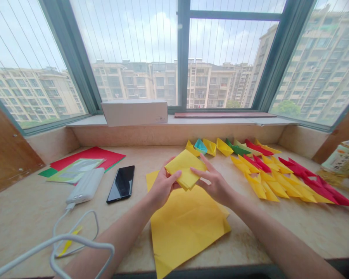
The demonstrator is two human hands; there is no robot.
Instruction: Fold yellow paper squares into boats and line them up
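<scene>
While both hands, left hand (163, 185) and right hand (214, 185), pinch a half-folded yellow sheet (186, 169) above the loose yellow paper (183, 224), finished boats (209, 146) and what seem darts (282, 180) lie far right, more flat sheets remaining.

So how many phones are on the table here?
1. The black phone lies face up left of the yellow paper stack, beside the white power bank. None other shows.
</scene>
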